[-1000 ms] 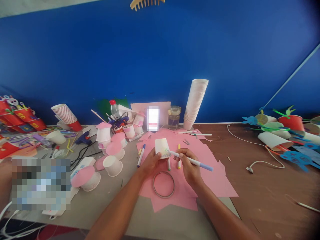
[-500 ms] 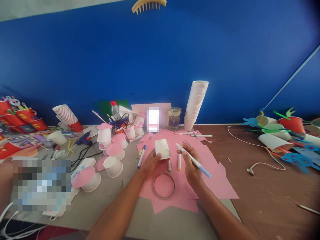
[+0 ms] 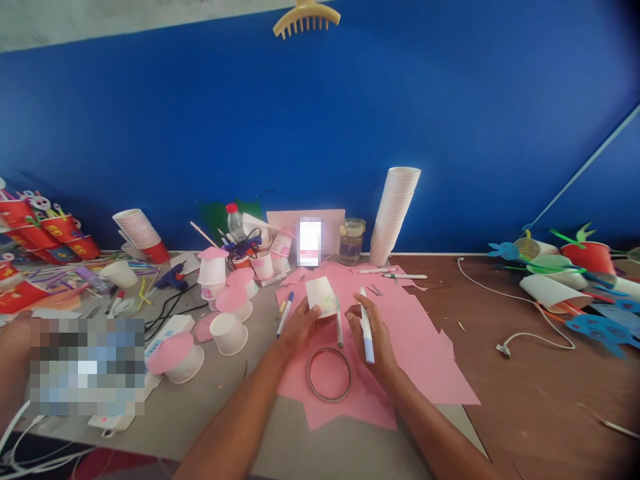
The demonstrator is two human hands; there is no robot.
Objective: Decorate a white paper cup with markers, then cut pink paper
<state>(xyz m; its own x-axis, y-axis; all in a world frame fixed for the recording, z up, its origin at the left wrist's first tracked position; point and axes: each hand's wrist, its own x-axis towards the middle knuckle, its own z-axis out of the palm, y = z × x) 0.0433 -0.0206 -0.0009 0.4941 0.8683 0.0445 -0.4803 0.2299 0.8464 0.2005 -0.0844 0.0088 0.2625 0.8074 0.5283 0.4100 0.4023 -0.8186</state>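
Observation:
My left hand (image 3: 303, 327) is closed around a small white paper cup (image 3: 320, 297) that has greenish drawn marks low on its side. In my right hand (image 3: 377, 333) is a white marker (image 3: 367, 327) with a light blue end, tilted steeply upward between the fingers. Between the hands a green-ended marker (image 3: 340, 330) lies on pink paper (image 3: 420, 353). A blue-capped marker (image 3: 286, 313) rests left of my left hand. Nearer to me, a round metal ring (image 3: 311, 383) lies flat on the pink paper.
Pink-topped paper cups (image 3: 175, 360) and a power strip (image 3: 113, 421) stand to the left, near another person's hand (image 3: 15, 353). A tall cup stack (image 3: 395, 213), a glass jar (image 3: 352, 243) and a lit screen (image 3: 310, 240) are at the back. A white cable (image 3: 500, 287) and cup crafts (image 3: 555, 293) lie right.
My right hand has shifted left, turning its marker more upright. The yellow-ended marker beside it is no longer visible. My left hand has tilted the cup slightly. The whole view has shifted a little.

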